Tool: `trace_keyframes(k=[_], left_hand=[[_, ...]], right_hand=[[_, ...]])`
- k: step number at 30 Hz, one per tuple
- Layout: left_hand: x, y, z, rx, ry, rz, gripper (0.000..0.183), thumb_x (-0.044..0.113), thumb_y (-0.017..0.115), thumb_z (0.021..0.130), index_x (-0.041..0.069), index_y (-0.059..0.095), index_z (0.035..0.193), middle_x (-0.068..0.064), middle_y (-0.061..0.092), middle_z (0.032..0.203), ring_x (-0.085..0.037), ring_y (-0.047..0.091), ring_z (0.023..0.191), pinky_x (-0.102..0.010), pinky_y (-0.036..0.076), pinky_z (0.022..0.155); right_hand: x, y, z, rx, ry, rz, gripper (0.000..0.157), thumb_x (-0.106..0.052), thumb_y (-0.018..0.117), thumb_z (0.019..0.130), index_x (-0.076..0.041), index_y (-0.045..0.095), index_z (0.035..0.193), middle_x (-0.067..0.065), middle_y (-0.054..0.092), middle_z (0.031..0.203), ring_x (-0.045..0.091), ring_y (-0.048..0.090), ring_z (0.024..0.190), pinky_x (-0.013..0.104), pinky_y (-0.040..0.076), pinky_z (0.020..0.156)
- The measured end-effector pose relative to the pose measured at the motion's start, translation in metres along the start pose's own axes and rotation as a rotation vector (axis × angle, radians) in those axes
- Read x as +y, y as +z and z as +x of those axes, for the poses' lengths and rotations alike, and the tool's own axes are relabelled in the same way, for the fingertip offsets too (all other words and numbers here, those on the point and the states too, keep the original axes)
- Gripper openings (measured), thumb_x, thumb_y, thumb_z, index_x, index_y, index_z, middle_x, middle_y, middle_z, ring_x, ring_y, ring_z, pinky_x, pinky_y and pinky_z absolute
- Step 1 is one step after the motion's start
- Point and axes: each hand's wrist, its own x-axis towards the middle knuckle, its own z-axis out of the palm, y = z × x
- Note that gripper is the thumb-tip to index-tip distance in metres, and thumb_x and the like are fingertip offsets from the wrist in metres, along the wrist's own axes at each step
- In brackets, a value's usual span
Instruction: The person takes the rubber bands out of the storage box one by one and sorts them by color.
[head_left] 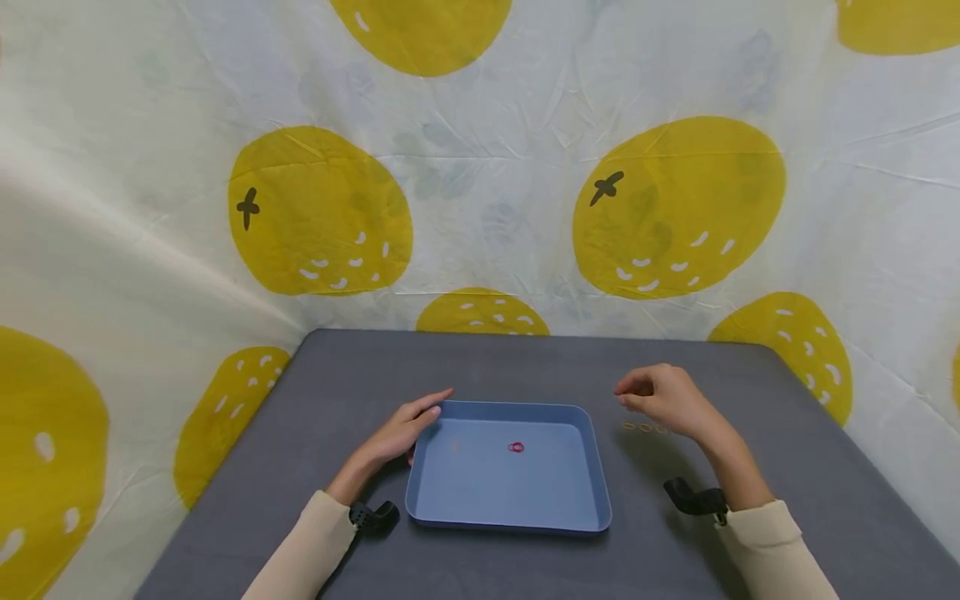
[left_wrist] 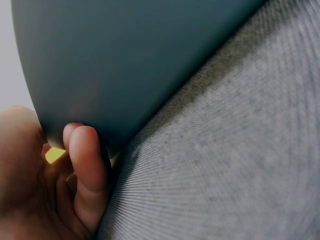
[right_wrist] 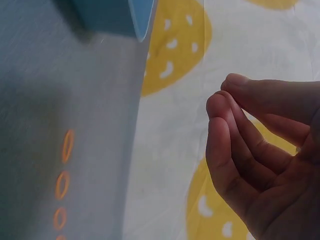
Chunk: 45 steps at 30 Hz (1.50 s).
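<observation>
Gripping a smooth tray (head_left: 495, 487) is the left hand (head_left: 392, 433); the right hand (head_left: 667, 398), fingertips (right_wrist: 219, 106) meeting, looks empty near oval bands (head_left: 646, 427).

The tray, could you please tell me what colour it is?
The tray is blue, clearest in the head view.

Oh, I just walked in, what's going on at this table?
A person's left hand grips the left side of a blue tray, in which something small and red lies. Their right hand hovers above the table, thumb and fingertips together, near a row of small orange rings right of the tray. Nothing shows between those fingertips.
</observation>
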Motion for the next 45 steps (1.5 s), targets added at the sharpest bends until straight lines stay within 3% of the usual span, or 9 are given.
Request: trace_keyframes(k=[17, 28, 34, 45], left_hand=[[0.001, 0.001, 0.001, 0.004, 0.002, -0.013, 0.042, 0.037, 0.042, 0.103, 0.035, 0.041, 0.145, -0.006, 0.049, 0.142, -0.02, 0.045, 0.035, -0.039, 0.046, 0.036], [0.001, 0.001, 0.001, 0.005, -0.001, 0.001, 0.046, 0.037, 0.04, 0.104, 0.029, 0.038, 0.149, -0.006, 0.047, 0.144, -0.019, 0.045, 0.035, -0.042, 0.047, 0.037], [0.001, 0.002, 0.002, 0.005, -0.004, 0.012, 0.045, 0.036, 0.04, 0.104, 0.03, 0.037, 0.149, -0.005, 0.049, 0.142, -0.018, 0.045, 0.035, -0.043, 0.048, 0.038], [0.001, 0.001, 0.001, 0.005, -0.018, -0.005, 0.044, 0.038, 0.039, 0.104, 0.034, 0.038, 0.148, -0.012, 0.063, 0.12, -0.018, 0.044, 0.036, -0.041, 0.047, 0.038]], right_hand=[[-0.067, 0.019, 0.037, -0.071, -0.149, 0.007, 0.007, -0.012, 0.07, 0.087, -0.014, 0.075, 0.093, 0.0, 0.072, 0.084, 0.007, 0.063, 0.072, 0.026, 0.053, 0.063], [-0.098, 0.049, 0.057, -0.112, -0.282, -0.019, 0.006, -0.012, 0.071, 0.086, -0.015, 0.075, 0.089, -0.005, 0.071, 0.081, 0.005, 0.064, 0.072, 0.021, 0.053, 0.064], [-0.117, 0.064, 0.062, -0.178, -0.313, 0.011, 0.008, -0.011, 0.07, 0.087, -0.012, 0.075, 0.093, -0.005, 0.072, 0.084, 0.006, 0.064, 0.073, 0.021, 0.053, 0.065], [-0.136, 0.091, 0.073, -0.247, -0.337, 0.031, 0.005, -0.014, 0.072, 0.086, -0.016, 0.074, 0.09, -0.005, 0.072, 0.085, 0.005, 0.066, 0.075, 0.02, 0.054, 0.068]])
